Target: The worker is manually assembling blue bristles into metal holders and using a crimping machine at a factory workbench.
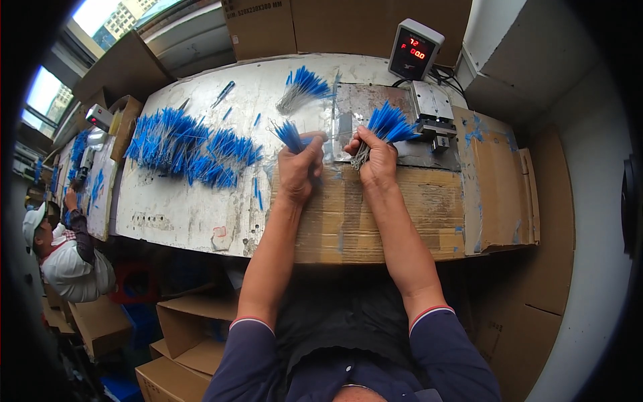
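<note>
My left hand (301, 167) is closed around a small bundle of thin wires with blue sleeves (288, 137), its thumb and index finger reaching right. Just right of it, my right hand (378, 161) is closed on a thicker bundle of blue-sleeved wires (390, 124), whose bare grey ends hang below the palm. The fingertips of both hands face each other across a small gap; a thin wire seems to lie there, too fine to make out clearly. Beyond my hands, a loose bunch of blue-sleeved wires (303, 88) lies on the white worktable (181, 208).
A large pile of blue-sleeved wires (181, 144) covers the table's left. A small metal machine (432, 110) stands right of my hands, a red-digit display box (415, 50) behind it. Cardboard (395, 214) covers the front edge. A co-worker (70, 261) sits far left.
</note>
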Tool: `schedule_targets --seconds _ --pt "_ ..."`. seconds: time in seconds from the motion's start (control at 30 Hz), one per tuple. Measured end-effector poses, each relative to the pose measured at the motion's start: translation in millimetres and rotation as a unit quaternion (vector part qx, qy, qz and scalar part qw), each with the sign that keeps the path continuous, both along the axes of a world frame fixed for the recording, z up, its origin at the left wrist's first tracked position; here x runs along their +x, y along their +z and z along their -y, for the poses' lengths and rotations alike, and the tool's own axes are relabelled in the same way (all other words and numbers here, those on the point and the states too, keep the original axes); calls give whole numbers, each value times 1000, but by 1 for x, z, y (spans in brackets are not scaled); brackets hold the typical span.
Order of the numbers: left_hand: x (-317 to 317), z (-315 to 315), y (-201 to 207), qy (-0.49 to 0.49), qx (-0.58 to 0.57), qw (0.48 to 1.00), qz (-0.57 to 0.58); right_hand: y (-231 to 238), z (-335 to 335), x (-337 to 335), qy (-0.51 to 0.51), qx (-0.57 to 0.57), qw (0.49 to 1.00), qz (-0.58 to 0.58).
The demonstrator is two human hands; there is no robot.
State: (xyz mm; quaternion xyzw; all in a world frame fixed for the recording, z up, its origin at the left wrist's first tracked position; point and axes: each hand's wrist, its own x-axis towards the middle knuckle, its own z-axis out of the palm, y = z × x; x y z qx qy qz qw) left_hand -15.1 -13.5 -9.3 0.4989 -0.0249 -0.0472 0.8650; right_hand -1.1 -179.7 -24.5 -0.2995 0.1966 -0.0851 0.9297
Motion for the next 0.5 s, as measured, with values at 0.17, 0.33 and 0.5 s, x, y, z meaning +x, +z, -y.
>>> schedule_targets --seconds 0.17,0.33,0.5 --pt "1 -3 -2 6 29 1000 -6 -1 0 1 -3 -14 1000 9" --pt "1 -2 -2 -6 25 1000 -4 -2 2 2 -12 -13 1000 8" --pt "-1 -2 -4 37 24 999 5 2 2 1 28 -27 999 -13"
